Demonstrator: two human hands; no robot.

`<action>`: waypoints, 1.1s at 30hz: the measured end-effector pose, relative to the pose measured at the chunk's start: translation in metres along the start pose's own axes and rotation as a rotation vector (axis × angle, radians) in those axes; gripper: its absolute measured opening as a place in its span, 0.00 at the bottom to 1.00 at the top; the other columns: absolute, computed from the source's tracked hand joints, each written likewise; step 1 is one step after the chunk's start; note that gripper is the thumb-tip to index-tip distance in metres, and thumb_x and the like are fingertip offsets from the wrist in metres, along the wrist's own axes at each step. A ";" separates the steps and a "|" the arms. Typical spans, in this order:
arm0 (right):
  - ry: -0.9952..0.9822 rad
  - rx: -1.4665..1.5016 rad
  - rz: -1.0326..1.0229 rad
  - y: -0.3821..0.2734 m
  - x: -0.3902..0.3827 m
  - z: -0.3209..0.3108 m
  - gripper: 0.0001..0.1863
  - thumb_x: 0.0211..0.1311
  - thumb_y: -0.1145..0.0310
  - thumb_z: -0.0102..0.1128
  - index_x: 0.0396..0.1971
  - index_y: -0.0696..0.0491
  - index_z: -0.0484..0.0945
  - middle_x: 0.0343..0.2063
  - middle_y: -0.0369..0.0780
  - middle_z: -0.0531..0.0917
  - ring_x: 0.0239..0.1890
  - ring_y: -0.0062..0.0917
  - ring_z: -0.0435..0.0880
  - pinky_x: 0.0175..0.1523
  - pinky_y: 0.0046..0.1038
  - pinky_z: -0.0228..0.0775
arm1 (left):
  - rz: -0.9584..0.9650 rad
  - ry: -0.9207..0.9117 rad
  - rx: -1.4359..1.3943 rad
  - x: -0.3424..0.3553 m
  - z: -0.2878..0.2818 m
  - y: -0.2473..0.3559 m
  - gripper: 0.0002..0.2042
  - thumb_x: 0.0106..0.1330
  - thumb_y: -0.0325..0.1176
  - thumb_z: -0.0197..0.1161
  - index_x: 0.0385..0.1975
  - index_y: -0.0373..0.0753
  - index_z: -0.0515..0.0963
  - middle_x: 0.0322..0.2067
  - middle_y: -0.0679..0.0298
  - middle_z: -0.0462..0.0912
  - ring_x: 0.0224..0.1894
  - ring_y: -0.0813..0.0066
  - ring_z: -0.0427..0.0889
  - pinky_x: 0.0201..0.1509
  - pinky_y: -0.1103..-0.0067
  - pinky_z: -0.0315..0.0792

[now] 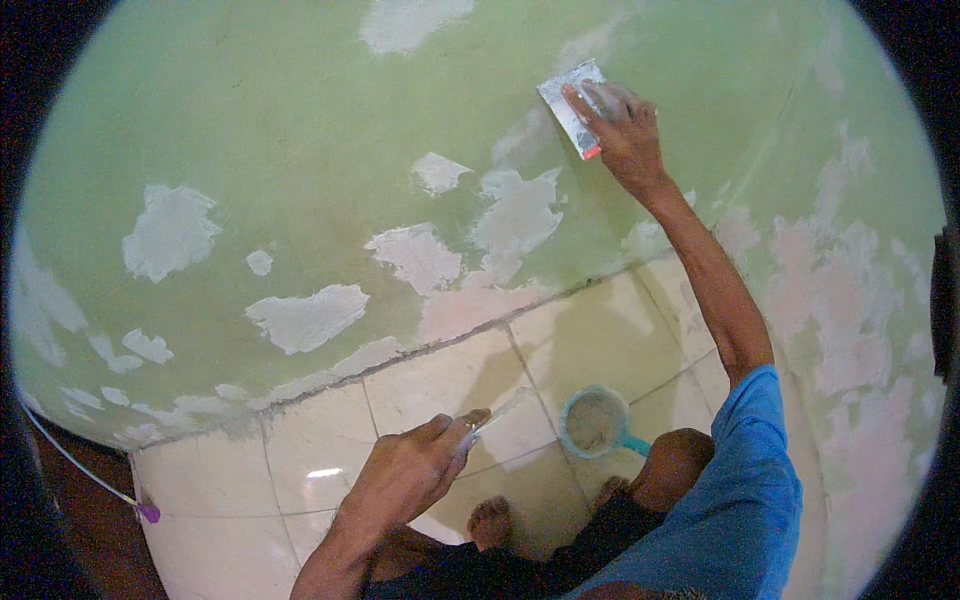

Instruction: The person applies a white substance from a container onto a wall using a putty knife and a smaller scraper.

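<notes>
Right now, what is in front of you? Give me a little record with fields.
Right hand: grips a flat, pale blade, apparently against the wall
Left hand: holds a thin, pale tool above the floor
Wall: green, with white and pinkish patches
Floor: cream tiles
Container: teal dipper on the floor, greyish material inside

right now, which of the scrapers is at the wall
The wide scraper in the right hand; the other scraper, in the left hand, is over the floor.
</notes>
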State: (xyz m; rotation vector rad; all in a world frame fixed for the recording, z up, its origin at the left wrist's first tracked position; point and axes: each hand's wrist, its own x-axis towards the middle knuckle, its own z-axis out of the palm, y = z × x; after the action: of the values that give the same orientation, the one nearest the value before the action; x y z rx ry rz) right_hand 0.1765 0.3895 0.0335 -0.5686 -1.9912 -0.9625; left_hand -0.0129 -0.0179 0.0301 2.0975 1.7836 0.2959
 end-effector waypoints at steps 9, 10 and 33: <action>-0.306 0.002 0.315 -0.030 -0.064 -0.019 0.36 0.51 0.68 0.59 0.64 0.40 0.61 0.50 0.45 0.72 0.51 0.42 0.70 0.52 0.47 0.61 | 0.014 -0.021 0.004 0.004 0.001 0.001 0.20 0.63 0.32 0.55 0.56 0.45 0.66 0.34 0.55 0.77 0.31 0.55 0.80 0.31 0.66 0.77; -0.199 -0.053 0.391 -0.012 -0.047 -0.023 0.34 0.52 0.65 0.60 0.63 0.41 0.63 0.48 0.47 0.73 0.48 0.42 0.72 0.50 0.46 0.63 | 0.005 -0.019 0.013 0.006 0.004 -0.001 0.20 0.63 0.32 0.55 0.56 0.44 0.66 0.34 0.55 0.77 0.31 0.54 0.80 0.32 0.66 0.77; 0.114 0.002 0.505 0.075 0.049 -0.021 0.26 0.53 0.66 0.59 0.55 0.50 0.70 0.51 0.52 0.72 0.54 0.47 0.69 0.57 0.48 0.60 | -0.065 0.052 -0.017 0.006 0.007 -0.001 0.18 0.63 0.32 0.56 0.54 0.46 0.70 0.40 0.52 0.80 0.36 0.50 0.81 0.39 0.64 0.77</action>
State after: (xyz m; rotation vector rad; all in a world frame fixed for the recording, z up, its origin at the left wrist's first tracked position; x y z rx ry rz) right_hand 0.2110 0.4198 0.1134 -0.9375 -1.6308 -0.6622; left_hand -0.0100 -0.0128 0.0229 2.0330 1.8680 0.3504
